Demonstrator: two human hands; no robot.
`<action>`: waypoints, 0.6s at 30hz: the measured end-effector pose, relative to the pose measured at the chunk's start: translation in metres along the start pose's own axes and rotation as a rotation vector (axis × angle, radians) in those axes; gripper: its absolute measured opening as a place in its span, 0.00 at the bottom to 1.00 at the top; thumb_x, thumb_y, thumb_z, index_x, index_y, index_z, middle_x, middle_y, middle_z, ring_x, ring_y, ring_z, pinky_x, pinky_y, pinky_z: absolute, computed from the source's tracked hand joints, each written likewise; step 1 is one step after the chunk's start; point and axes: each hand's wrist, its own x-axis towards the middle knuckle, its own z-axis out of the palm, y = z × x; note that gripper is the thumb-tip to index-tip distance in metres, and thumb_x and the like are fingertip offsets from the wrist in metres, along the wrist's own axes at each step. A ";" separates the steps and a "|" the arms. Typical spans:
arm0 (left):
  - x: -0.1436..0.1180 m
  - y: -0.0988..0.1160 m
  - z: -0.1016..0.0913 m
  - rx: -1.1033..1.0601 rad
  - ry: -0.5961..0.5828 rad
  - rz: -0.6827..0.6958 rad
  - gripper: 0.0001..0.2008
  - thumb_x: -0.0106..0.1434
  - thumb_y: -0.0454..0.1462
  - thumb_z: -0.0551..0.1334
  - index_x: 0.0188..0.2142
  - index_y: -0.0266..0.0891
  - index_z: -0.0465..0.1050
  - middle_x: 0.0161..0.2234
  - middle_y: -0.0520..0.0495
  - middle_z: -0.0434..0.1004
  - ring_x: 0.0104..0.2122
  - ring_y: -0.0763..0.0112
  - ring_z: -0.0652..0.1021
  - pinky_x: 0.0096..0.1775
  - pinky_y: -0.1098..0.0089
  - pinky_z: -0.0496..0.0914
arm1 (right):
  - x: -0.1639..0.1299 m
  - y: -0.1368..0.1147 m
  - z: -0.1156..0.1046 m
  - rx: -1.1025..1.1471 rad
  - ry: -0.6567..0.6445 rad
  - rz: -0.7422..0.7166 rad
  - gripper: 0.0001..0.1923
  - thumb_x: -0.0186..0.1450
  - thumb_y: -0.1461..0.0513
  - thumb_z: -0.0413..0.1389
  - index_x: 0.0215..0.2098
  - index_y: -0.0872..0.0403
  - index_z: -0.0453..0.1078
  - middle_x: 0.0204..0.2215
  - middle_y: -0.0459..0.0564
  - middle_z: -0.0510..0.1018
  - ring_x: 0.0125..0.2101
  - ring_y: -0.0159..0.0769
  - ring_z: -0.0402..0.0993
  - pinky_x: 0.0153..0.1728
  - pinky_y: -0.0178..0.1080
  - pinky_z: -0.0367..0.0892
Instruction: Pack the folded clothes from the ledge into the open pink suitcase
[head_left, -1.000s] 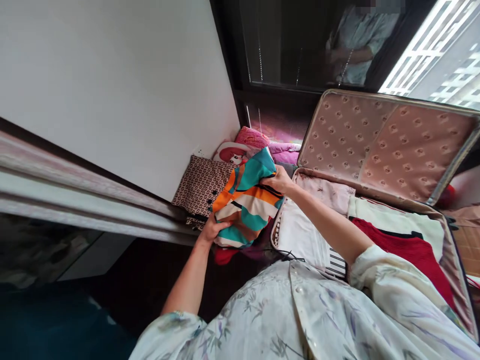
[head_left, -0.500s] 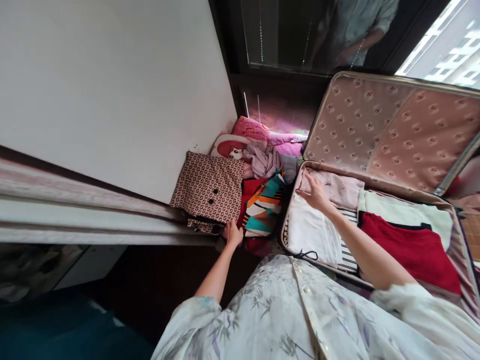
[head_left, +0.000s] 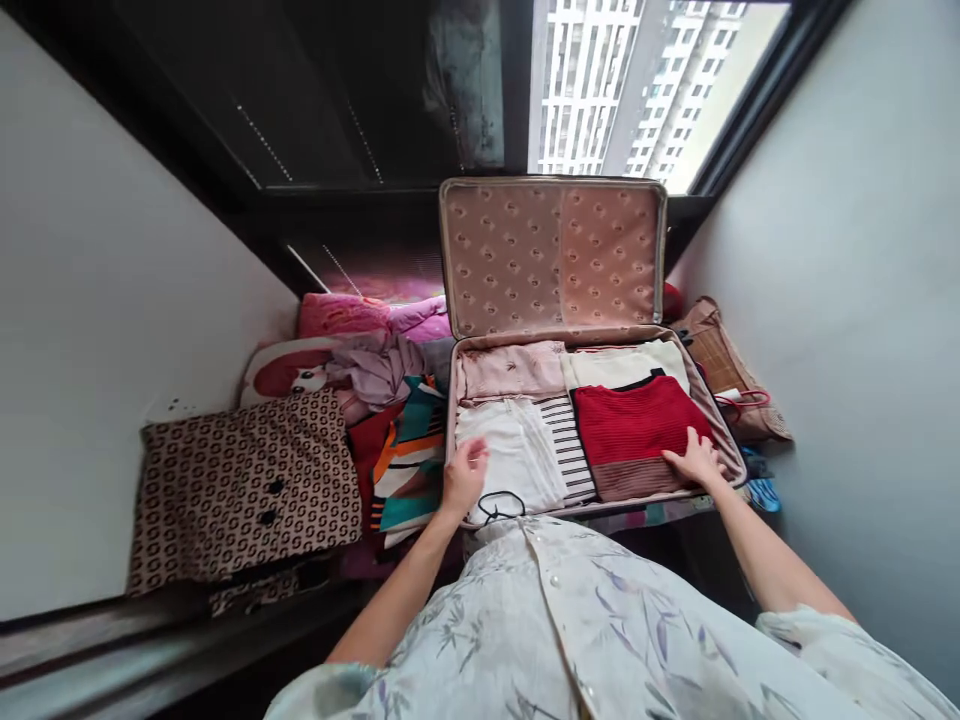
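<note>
An open suitcase with a pink patterned lining lies in front of me, packed with folded clothes. My left hand is over its near left corner, fingers apart, beside a folded white garment with a black cord. My right hand rests with spread fingers at the right edge of a red knit garment with a brownish band. A striped garment lies between the white and red ones. Behind them are a pale pink garment and a cream one. Neither hand holds anything.
Left of the suitcase are a brown patterned folded garment with dark buttons, a multicoloured garment and a cartoon-face cushion. On the right, a brown bag lies against the wall. A window is behind the raised lid.
My view has swung right to face the suitcase. My left hand has left the brown patterned garment for the suitcase's left side. My right hand has moved from the left corner to the red garment.
</note>
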 end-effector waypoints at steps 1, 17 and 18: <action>0.004 0.008 0.032 -0.088 -0.118 -0.071 0.16 0.61 0.37 0.63 0.49 0.37 0.74 0.44 0.38 0.81 0.42 0.58 0.83 0.45 0.59 0.79 | 0.002 0.003 0.004 -0.023 -0.028 -0.016 0.48 0.65 0.45 0.54 0.75 0.56 0.46 0.70 0.76 0.52 0.67 0.74 0.54 0.59 0.71 0.54; 0.002 0.043 0.266 0.175 -0.150 -0.330 0.16 0.53 0.32 0.71 0.42 0.39 0.74 0.42 0.40 0.84 0.43 0.58 0.82 0.49 0.63 0.74 | 0.037 0.018 -0.036 -0.050 -0.160 -0.117 0.36 0.66 0.53 0.60 0.64 0.66 0.58 0.50 0.74 0.79 0.53 0.59 0.77 0.51 0.51 0.68; -0.001 0.039 0.267 0.171 -0.148 -0.313 0.15 0.54 0.33 0.71 0.42 0.39 0.75 0.42 0.41 0.84 0.44 0.58 0.82 0.49 0.63 0.74 | 0.035 0.016 -0.037 -0.026 -0.160 -0.101 0.33 0.66 0.54 0.59 0.62 0.65 0.61 0.49 0.73 0.79 0.52 0.59 0.78 0.50 0.50 0.69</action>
